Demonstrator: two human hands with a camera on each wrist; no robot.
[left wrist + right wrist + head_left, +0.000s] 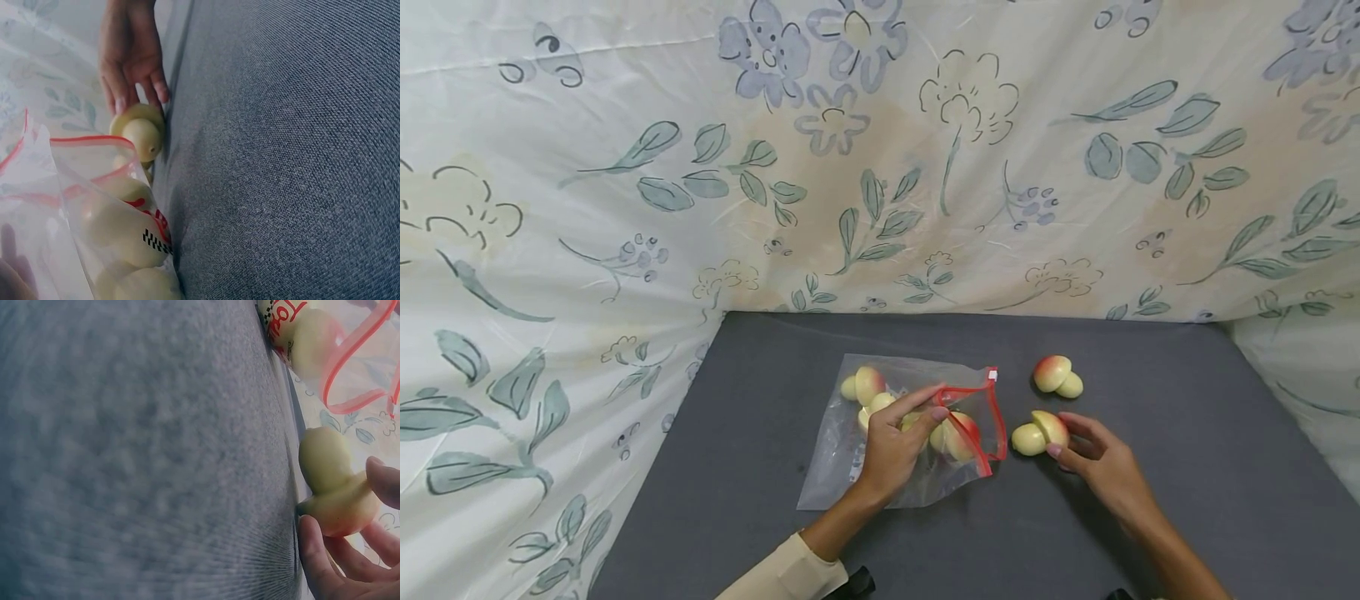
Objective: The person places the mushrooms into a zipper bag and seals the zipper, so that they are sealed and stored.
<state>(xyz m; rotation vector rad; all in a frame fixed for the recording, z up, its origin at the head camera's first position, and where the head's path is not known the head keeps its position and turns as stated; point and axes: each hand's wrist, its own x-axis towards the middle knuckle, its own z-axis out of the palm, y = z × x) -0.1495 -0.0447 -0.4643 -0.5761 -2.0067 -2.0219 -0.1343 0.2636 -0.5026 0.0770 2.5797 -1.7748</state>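
Observation:
A clear zip bag (831, 467) with a red zip edge lies on the dark table, its mouth spread toward the right. Inside it are several toy mushrooms (870, 385) with red-and-yellow caps and pale stems. My left hand (891, 446) pinches the bag near its mouth; the wrist view shows the bag's red rim and printed label. Just right of the mouth, my right hand (1101, 458) grips another toy mushroom (1030, 439) by its cap, stem pointing left toward the bag. In the right wrist view, fingers and thumb sit round that cap (347, 509).
One more toy mushroom (1052, 374) lies on the table behind my right hand. The dark grey cloth tabletop (760, 400) meets a flower-printed curtain (880, 208) at the back and both sides.

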